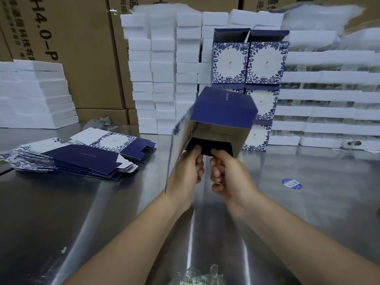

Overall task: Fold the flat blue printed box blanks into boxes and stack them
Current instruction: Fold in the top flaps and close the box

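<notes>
From the head: holds a half-made box (223,112) up above the shiny table (308,212) with both hands, in the middle of the picture. Pinches the dark flap at the near open end with the left hand (188,171), thumb on the flap, fingers curled. Pinches the same flap with the right hand (228,175), just beside the left, fingers curled too. Shows a plain blue side on top, a leafy printed side at the left, brown card inside. A bit blurred. To the left, flat on the table, a fanned pile of blanks (82,159). Behind the box, at the back of the table, a stack of made boxes (248,62), two wide, top flaps standing open. Around that stack, tall piles of white foam (162,68). Farther back, brown cartons (78,48). Right of the hands, a round blue sticker (292,183) on the table. At the near edge, crinkled clear plastic (203,276).
</notes>
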